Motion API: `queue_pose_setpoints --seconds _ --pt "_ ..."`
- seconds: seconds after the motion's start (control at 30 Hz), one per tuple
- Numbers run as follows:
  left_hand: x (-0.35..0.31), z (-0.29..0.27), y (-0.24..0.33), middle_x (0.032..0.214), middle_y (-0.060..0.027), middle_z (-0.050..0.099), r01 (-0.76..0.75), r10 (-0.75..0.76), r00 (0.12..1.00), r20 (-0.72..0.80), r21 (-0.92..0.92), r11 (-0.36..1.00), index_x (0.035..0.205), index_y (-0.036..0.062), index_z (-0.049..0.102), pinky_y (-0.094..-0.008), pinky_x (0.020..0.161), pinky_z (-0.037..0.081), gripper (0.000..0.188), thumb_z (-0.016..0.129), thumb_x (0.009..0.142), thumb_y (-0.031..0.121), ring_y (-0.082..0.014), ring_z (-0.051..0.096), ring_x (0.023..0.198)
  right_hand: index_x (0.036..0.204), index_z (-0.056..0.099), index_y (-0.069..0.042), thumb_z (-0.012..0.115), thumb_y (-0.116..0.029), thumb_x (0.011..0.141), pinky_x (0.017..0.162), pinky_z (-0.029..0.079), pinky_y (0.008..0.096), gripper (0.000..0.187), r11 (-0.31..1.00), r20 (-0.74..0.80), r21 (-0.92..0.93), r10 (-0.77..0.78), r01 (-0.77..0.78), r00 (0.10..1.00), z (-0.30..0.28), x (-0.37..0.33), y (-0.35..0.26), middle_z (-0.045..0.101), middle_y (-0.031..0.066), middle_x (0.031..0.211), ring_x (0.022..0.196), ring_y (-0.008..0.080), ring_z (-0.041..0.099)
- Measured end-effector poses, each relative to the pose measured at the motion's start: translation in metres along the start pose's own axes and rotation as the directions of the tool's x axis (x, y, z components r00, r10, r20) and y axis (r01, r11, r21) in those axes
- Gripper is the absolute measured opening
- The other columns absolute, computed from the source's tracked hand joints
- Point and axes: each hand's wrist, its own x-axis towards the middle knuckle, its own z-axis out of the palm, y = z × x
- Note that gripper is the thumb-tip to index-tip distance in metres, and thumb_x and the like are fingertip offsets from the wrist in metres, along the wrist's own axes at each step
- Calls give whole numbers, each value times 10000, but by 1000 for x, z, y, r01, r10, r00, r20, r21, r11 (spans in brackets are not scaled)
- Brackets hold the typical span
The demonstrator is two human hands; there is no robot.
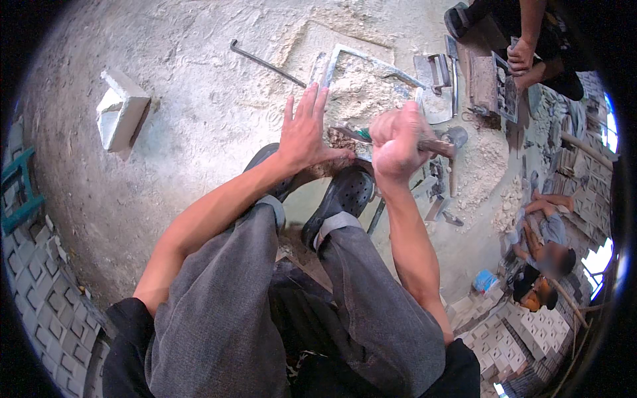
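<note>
My left hand [306, 132] is open, fingers stretched forward and thumb out to the right, over the near left side of a dusty mould-like block [342, 139] in front of my shoes. In a closed fist, my right hand [400, 142] grips a wooden-handled tool [438, 147] lying crosswise, with a green bit beside the fist; its exact kind is unclear. Just beyond both hands, crumbly off-white mix [361, 83] lies around a pale rectangular frame [381, 61]. A flat float [434, 86] with a handle rests to the right of it.
A hooked metal rod [265, 64] lies beyond my left hand. Farther left stands a white block [124, 113]. At upper right, a co-worker's hands [522, 60] hold a mould [505, 89]. Patterned blocks [511, 338] and another seated person [547, 245] are at right.
</note>
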Motion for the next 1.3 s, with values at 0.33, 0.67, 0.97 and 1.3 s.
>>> queue_pose_setpoints --seconds 0.33,0.67,0.97,1.3 --pt "-1 2 0 1565 -241 247 33 -33 999 8 -21 999 1527 -45 114 -564 1196 120 1510 793 465 787 -340 219 1485 594 481 -51 500 -190 990 468 330 288 421 982 129 -180 -37 60 991 -10 -1 -7 483 2 544 489 95 426" --pt "-5 7 -2 1581 -241 208 52 -53 998 -28 -50 997 1515 -75 87 -565 1193 108 1538 847 440 719 -356 190 1492 590 470 -32 537 -228 987 454 303 290 448 970 152 -234 -25 61 988 -1 -6 -10 447 -6 517 486 86 392" --pt "-6 10 -7 1577 -268 195 18 -27 992 -125 -74 997 1510 -73 19 -565 1185 125 1576 842 433 731 -389 217 1474 625 488 -15 516 -150 967 462 309 273 369 937 241 -294 -119 189 963 -1 -9 -13 442 1 541 509 76 407" --pt "9 -2 7 1572 -236 229 115 -114 993 15 -69 991 1521 -49 87 -572 1183 145 1536 831 439 750 -340 228 1481 573 329 -104 439 -186 1012 425 230 299 461 958 118 -234 -143 168 983 -15 4 -17 321 -9 487 420 92 266"
